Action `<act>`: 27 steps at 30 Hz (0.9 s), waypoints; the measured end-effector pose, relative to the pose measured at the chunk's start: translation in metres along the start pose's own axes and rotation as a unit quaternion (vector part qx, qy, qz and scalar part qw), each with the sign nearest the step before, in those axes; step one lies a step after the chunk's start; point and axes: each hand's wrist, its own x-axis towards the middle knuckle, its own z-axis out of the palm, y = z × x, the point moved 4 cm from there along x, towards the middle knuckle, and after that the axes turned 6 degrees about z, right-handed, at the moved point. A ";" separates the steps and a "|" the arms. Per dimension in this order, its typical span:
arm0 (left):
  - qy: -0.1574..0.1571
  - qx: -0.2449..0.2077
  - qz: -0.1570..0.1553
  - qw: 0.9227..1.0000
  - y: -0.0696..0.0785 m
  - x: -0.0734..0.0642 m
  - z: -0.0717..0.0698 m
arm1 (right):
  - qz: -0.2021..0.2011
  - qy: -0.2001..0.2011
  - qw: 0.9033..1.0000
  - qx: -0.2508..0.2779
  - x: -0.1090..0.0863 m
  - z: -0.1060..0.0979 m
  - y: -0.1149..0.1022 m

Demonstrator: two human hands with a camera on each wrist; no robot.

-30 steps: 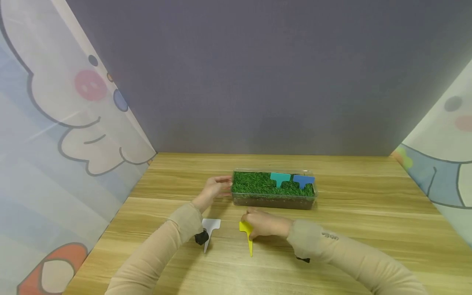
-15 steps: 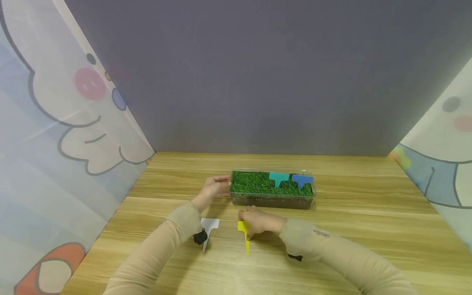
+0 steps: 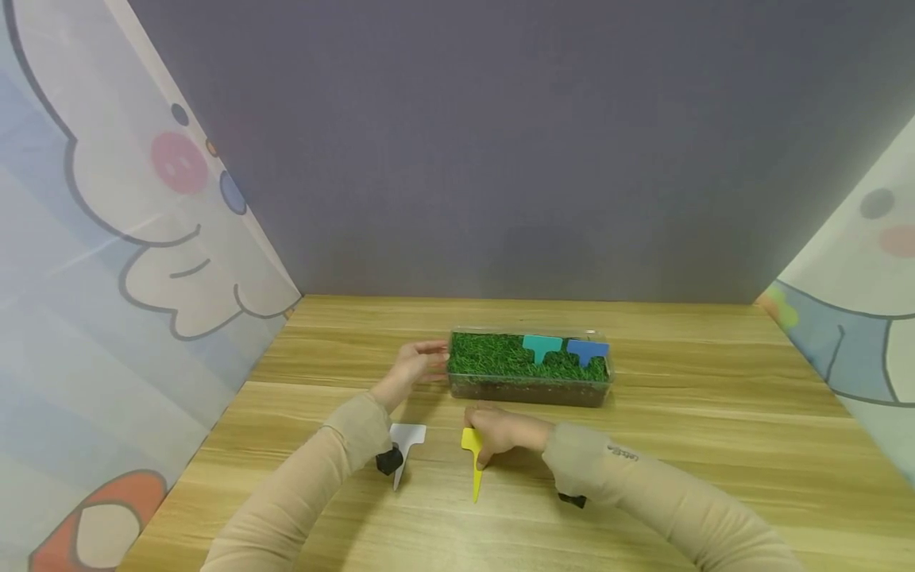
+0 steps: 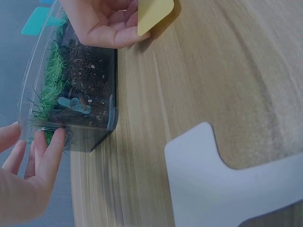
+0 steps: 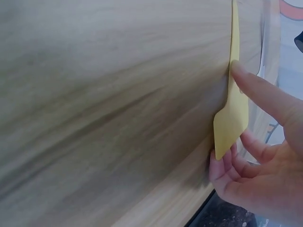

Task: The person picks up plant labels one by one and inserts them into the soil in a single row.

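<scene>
A clear rectangular planter box (image 3: pixel 530 391) holds dark soil under green grass. Fingers extended, my left hand (image 3: pixel 407 375) touches its left end; in the left wrist view the fingertips (image 4: pixel 57 137) lie along the clear wall. In front of the box, my right hand (image 3: pixel 502 431) pinches a yellow T-shaped plant label (image 5: pixel 231 124), thumb on its stem and fingers at the head's edge. The label's pointed end is directed toward me, close over the table. A white plant label (image 3: pixel 409 434) lies beside my left wrist.
A teal plant label (image 3: pixel 542 344) and a blue one (image 3: pixel 588 349) stand in the grass on the right half of the box. Behind the wooden table (image 3: pixel 686 445) rises a grey panel (image 3: pixel 529 159); cartoon-printed cloths flank both sides.
My right hand has shifted slightly left, and the yellow plant label's tip has swung left with it. The left hand and the planter box stay in place.
</scene>
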 end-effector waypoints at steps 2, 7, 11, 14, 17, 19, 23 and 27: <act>0.001 -0.001 -0.001 1.000 0.000 0.000 0.000 | -0.003 -0.002 1.000 0.008 -0.001 0.000 0.001; 0.003 -0.001 0.001 1.000 0.000 0.001 0.000 | -0.007 -0.004 1.000 0.018 -0.001 0.000 0.002; 0.003 0.000 -0.002 1.000 -0.002 0.001 0.000 | -0.003 -0.014 0.999 0.052 0.000 0.001 0.005; 0.002 0.000 -0.005 1.000 -0.003 0.001 0.000 | -0.003 -0.028 0.995 0.092 -0.001 0.000 0.006; 0.000 -0.001 -0.005 1.000 -0.003 0.001 0.000 | -0.006 -0.042 0.992 0.119 -0.003 -0.002 0.007; -0.003 -0.002 -0.002 1.000 -0.002 0.001 0.000 | -0.010 -0.052 0.990 0.131 -0.004 -0.003 0.007; -0.006 -0.004 -0.001 1.000 -0.002 0.001 0.000 | -0.021 -0.067 0.988 0.140 -0.005 -0.007 0.008; -0.002 -0.002 -0.001 1.000 -0.001 0.001 0.000 | -0.054 -0.074 0.987 0.134 -0.006 -0.016 0.008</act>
